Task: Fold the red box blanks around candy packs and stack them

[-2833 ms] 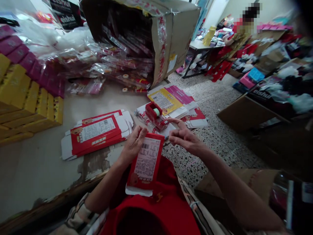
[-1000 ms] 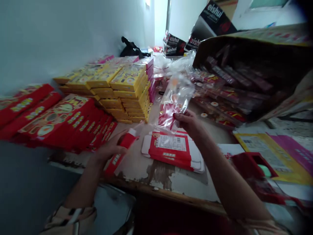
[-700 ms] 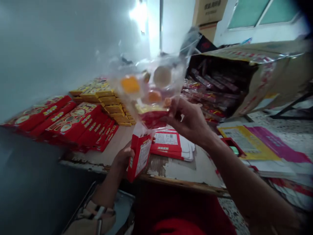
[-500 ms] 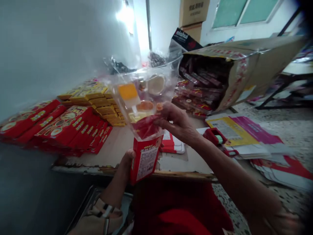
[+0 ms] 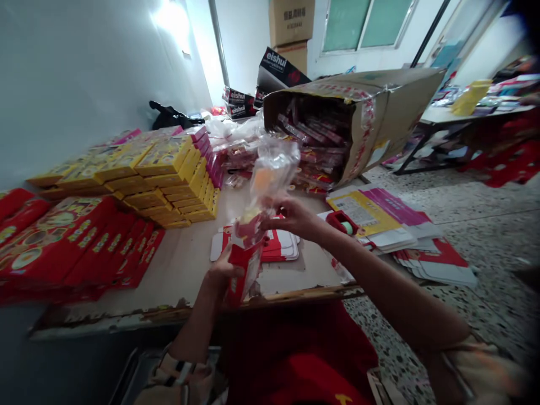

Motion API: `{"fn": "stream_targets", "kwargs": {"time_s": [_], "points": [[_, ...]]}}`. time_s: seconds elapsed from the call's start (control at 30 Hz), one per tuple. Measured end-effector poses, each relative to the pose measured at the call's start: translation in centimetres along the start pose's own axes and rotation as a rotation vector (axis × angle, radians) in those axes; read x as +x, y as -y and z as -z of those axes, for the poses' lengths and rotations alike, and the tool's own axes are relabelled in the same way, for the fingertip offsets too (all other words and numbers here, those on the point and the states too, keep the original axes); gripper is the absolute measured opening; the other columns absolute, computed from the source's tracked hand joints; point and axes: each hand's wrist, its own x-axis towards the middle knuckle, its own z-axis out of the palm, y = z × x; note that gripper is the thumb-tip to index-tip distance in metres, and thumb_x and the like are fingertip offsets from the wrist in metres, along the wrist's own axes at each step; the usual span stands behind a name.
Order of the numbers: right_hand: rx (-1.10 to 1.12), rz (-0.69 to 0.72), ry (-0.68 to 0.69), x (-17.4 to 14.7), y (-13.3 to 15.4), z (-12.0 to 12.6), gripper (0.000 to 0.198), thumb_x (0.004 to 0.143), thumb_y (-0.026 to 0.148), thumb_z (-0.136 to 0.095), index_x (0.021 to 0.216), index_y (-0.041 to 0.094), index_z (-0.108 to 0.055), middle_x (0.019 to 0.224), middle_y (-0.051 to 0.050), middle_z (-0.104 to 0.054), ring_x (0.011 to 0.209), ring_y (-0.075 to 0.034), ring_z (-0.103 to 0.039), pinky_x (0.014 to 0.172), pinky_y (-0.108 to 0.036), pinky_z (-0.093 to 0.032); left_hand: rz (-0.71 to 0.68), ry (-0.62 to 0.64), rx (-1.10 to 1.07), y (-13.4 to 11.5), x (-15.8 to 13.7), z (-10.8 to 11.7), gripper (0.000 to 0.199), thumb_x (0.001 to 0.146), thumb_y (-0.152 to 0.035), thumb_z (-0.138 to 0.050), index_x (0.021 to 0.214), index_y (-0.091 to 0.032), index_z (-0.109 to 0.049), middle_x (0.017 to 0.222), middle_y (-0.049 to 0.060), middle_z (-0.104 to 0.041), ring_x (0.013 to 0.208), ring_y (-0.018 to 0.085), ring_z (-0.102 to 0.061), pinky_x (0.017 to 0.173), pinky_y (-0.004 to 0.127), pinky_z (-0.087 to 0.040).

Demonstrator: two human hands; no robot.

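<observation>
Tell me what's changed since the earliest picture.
The right hand has moved left from the red tape dispenser and taken a clear plastic packet. The left hand still holds a red box, now below the packet; the dispenser and large cardboard carton stayed put.

"eishui" in white reads on the tilted black box [image 5: 280, 70] towards the table's [image 5: 177, 264] far end, and twice on the black boxes [image 5: 238, 102] left of it. The upper carton [image 5: 291, 23] bears dark Chinese characters, unclear. Lettering on the red boxes [image 5: 95, 239] at the near left corner, the held box [image 5: 241, 274] and the flat yellow box [image 5: 373, 209] by the right edge is unreadable.
</observation>
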Motion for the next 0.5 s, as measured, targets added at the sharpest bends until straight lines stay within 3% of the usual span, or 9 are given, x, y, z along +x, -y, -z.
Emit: {"fn": "stream_targets", "kwargs": {"time_s": [0.07, 0.13, 0.2, 0.3, 0.4, 0.5], "points": [[0.116, -0.051, -0.137, 0.2, 1.8, 1.6, 0.038, 0.074, 0.028, -0.088, 0.108, 0.023, -0.073, 0.085, 0.002, -0.068, 0.072, -0.013, -0.059, 0.068, -0.026, -0.05, 0.01, -0.012, -0.128, 0.1, 0.6, -0.4, 0.115, 0.06, -0.074, -0.081, 0.156, -0.024, -0.042, 0.14, 0.019, -0.065, 0.132, 0.042, -0.061, 0.108, 0.058, -0.052], [0.236, -0.061, -0.284, 0.0, 4.4, 3.2, 0.037, 0.083, 0.03, -0.08, 0.118, 0.024, -0.071, 0.086, 0.001, -0.069, 0.066, -0.011, -0.059, 0.061, -0.024, -0.048, 0.027, -0.063, -0.223, 0.1, 1.2, -1.3, 0.124, 0.055, -0.063, -0.091, 0.159, -0.025, -0.035, 0.152, 0.018, -0.055, 0.141, 0.041, -0.053, 0.116, 0.055, -0.046], [0.206, -0.068, -0.346, -0.5, 7.1, 4.2, 0.022, 0.092, 0.038, -0.071, 0.104, 0.02, -0.075, 0.081, -0.001, -0.069, 0.062, -0.01, -0.06, 0.056, -0.024, -0.047, 0.035, -0.135, -0.215, 0.2, 1.7, -2.6, 0.132, 0.051, -0.056, -0.096, 0.16, -0.023, -0.029, 0.157, 0.018, -0.049, 0.145, 0.039, -0.048, 0.12, 0.051, -0.043], [-0.027, -0.029, -0.401, -1.2, 9.5, 4.7, 0.024, 0.092, 0.039, -0.074, 0.081, 0.018, -0.077, 0.067, -0.001, -0.067, 0.054, -0.008, -0.056, 0.049, -0.022, -0.043, 0.014, -0.21, -0.178, 0.4, 2.1, -4.3, 0.131, 0.053, -0.054, -0.096, 0.159, -0.022, -0.026, 0.162, 0.021, -0.04, 0.148, 0.038, -0.045, 0.121, 0.048, -0.042], [-0.163, -0.025, -0.371, -1.6, 9.2, 4.3, 0.017, 0.087, 0.031, -0.081, 0.075, 0.019, -0.079, 0.059, 0.0, -0.066, 0.05, -0.008, -0.052, 0.045, -0.021, -0.039, -0.024, -0.246, -0.123, 0.5, 1.9, -5.2, 0.129, 0.056, -0.051, -0.096, 0.159, -0.024, -0.024, 0.162, 0.02, -0.037, 0.149, 0.038, -0.043, 0.121, 0.049, -0.041], [-0.226, -0.101, -0.202, -1.8, 6.8, 3.0, 0.017, 0.087, 0.028, -0.079, 0.074, 0.019, -0.08, 0.054, 0.001, -0.062, 0.047, -0.007, -0.047, 0.042, -0.021, -0.032, -0.061, -0.262, -0.026, 0.4, 1.5, -5.5, 0.129, 0.057, -0.046, -0.096, 0.16, -0.025, -0.021, 0.159, 0.019, -0.039, 0.147, 0.038, -0.044, 0.123, 0.052, -0.038]]}}
